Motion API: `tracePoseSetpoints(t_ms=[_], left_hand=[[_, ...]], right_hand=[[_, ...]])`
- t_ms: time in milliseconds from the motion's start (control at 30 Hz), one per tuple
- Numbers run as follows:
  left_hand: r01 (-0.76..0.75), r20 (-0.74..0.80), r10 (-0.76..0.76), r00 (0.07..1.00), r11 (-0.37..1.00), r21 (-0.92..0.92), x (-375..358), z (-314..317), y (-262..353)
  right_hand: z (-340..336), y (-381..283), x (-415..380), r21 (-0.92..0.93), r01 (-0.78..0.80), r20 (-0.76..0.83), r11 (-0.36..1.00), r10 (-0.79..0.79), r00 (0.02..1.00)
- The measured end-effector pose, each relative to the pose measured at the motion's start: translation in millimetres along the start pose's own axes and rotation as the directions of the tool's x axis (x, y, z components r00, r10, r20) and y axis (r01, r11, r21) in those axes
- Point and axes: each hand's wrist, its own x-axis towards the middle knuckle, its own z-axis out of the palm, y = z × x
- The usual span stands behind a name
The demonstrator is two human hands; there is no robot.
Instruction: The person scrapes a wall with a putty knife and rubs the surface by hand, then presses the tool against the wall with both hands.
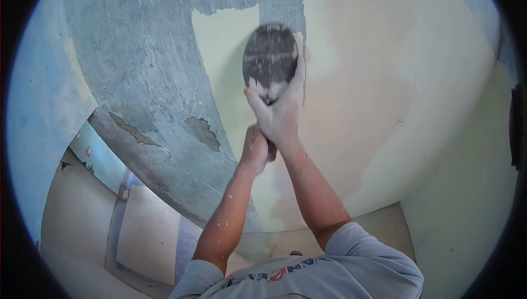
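Observation:
A dark oval float (270, 54), smeared with white plaster and a little blurred, is up in front of a partly coated wall. My right hand (282, 115), dusted white, grips its lower end, thumb on the left and fingers along the right edge. Just below, my left hand (257, 151) is closed around what looks like a dark handle, mostly hidden by the fingers. Behind the float runs a strip of pale green coating (228, 52), with bare grey-blue wall (143, 41) to its left.
Chipped patches (203, 132) mark the lower bare wall. A large smooth cream area (362, 79) spreads to the right. At lower left is an opening (101, 151) showing another wall and a pale panel (148, 222). A dark-edged object (515, 126) is on the far right wall.

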Motion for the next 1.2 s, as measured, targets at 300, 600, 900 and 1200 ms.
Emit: tracePoseSetpoints(t_ms=[300,600,900,1200], left_hand=[[-0.019,0.034,0.018,0.999,1.000,0.009,13,3,18],[0.024,-0.007,-0.024,1.000,0.999,-0.039,11,15,26],[-0.001,0.008,0.002,1.000,0.999,-0.046,19,23,16],[-0.019,0.013,0.019,1.000,1.000,-0.016,17,36,6]], right_hand=[[2,1,18,-0.071,-0.002,-0.013,0.997,0.001,1.000],[-5,-16,25,-0.022,-0.212,0.058,0.977,0.213,0.975],[-15,22,20,-0.114,-0.040,0.079,0.993,0.049,0.996],[-28,20,22,-0.054,-0.132,0.096,0.990,0.136,0.986]])
